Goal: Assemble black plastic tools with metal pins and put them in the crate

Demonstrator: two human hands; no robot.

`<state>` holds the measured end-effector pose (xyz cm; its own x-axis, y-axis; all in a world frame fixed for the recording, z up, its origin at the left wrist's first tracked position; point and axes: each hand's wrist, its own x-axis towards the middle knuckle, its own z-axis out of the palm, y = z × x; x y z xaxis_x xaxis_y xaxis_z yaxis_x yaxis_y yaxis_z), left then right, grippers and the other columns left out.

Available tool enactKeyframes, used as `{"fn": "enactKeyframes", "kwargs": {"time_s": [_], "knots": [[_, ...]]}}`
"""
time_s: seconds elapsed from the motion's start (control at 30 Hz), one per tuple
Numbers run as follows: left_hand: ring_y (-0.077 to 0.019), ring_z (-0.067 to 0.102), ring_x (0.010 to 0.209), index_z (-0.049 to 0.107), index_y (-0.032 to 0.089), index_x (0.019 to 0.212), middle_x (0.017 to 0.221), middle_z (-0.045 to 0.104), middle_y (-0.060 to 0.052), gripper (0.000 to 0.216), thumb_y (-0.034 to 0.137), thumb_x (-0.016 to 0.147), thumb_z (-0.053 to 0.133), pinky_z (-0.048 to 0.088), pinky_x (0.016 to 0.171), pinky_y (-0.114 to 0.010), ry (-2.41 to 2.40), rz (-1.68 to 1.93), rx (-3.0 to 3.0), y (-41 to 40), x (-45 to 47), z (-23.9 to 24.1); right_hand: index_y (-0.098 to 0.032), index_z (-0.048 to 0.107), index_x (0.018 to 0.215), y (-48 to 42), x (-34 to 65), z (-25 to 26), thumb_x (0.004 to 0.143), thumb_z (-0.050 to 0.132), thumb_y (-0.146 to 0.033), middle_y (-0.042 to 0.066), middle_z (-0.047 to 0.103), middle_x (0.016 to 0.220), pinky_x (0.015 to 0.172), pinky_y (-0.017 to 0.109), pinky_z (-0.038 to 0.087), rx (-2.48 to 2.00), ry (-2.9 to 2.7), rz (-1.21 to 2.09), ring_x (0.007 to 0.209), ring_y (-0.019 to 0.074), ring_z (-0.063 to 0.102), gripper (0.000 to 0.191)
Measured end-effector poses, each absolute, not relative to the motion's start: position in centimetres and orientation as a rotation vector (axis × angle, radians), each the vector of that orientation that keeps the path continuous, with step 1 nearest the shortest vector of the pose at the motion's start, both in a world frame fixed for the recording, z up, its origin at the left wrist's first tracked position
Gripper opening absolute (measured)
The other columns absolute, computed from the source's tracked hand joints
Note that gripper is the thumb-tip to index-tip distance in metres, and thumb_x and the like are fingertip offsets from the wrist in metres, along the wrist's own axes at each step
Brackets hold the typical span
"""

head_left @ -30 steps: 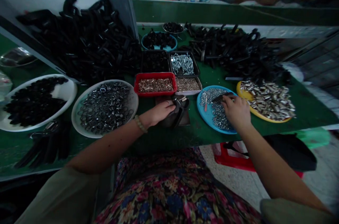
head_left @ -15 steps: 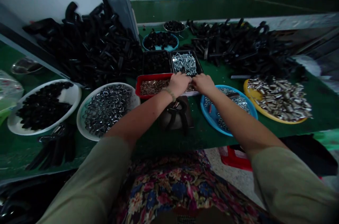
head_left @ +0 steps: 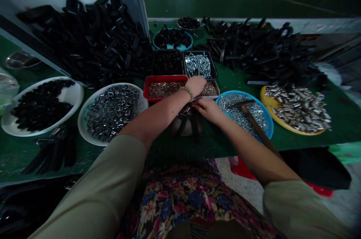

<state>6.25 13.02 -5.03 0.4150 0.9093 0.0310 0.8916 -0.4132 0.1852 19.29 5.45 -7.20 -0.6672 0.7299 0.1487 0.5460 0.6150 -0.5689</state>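
My left hand [head_left: 196, 85], a beaded bracelet at its wrist, reaches over a pale tray of small copper-coloured parts [head_left: 210, 89]. Its fingers curl downward, and what they hold is hidden. Lower and to the right, my right hand [head_left: 208, 108] has thumb and fingers pinched at the upper end of a black two-handled tool [head_left: 194, 124]. That tool lies on a dark block [head_left: 186, 130], a metal spring between its handles. Whatever is in the pinch is too small to make out. Left of my hands sits a red tray [head_left: 146, 89] of copper-coloured pins.
A hammer [head_left: 254, 120] lies across a blue basin [head_left: 271, 118] of small metal parts. Beyond are silver bolts [head_left: 197, 64], and a yellow basin [head_left: 266, 100] of metal cylinders stands right. White basins [head_left: 80, 126] hold rings and black pieces. Black handles [head_left: 113, 47] are heaped behind.
My hands have parted: the right came down toward the black-handled tool, while the left stays over the pale tray. The view has shifted slightly, and the hammer shows more fully.
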Motion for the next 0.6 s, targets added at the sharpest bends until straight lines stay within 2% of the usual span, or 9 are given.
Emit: {"fn": "enactKeyframes", "kwargs": {"time_s": [0.17, 0.27, 0.43, 0.6], "knots": [[-0.0169, 0.062, 0.093, 0.065, 0.013, 0.114, 0.103, 0.068, -0.01, 0.032, 0.016, 0.094, 0.04, 0.045, 0.083, -0.027, 1.604, 0.249, 2.503, 13.2, 5.8, -4.7, -0.018, 0.068, 0.09, 6.1, 18.6, -8.1, 0.085, 0.058, -0.021, 0.007, 0.072, 0.092, 0.082, 0.034, 0.049, -1.1, -2.419, 0.707, 0.087, 0.0204, 0.066, 0.011], [-0.0202, 0.064, 0.093, 0.067, 0.011, 0.109, 0.1, 0.069, -0.013, 0.029, 0.017, 0.094, 0.043, 0.046, 0.083, -0.029, 1.611, 0.213, 2.494, 12.9, 5.9, -4.7, -0.016, 0.067, 0.091, 6.2, 18.4, -8.1, 0.089, 0.055, -0.023, 0.009, 0.072, 0.093, 0.081, 0.032, 0.049, -1.116, -2.474, 0.665, 0.089, 0.0205, 0.066, 0.014], [-0.0279, 0.065, 0.1, 0.07, 0.006, 0.102, 0.103, 0.069, -0.021, 0.034, 0.006, 0.091, 0.037, 0.048, 0.085, -0.038, 1.646, 0.174, 2.47, 12.2, 6.9, -5.1, -0.012, 0.067, 0.095, 6.0, 17.9, -7.9, 0.091, 0.052, -0.021, 0.014, 0.071, 0.099, 0.082, 0.031, 0.047, -1.16, -2.617, 0.512, 0.093, 0.023, 0.065, 0.018], [-0.0257, 0.064, 0.101, 0.065, 0.005, 0.109, 0.107, 0.066, -0.021, 0.035, 0.005, 0.092, 0.035, 0.048, 0.086, -0.037, 1.63, 0.234, 2.446, 12.3, 6.8, -4.8, -0.012, 0.066, 0.098, 5.6, 17.9, -7.5, 0.093, 0.049, -0.023, 0.014, 0.07, 0.1, 0.081, 0.03, 0.045, -1.163, -2.698, 0.419, 0.094, 0.0233, 0.064, 0.021]]}}
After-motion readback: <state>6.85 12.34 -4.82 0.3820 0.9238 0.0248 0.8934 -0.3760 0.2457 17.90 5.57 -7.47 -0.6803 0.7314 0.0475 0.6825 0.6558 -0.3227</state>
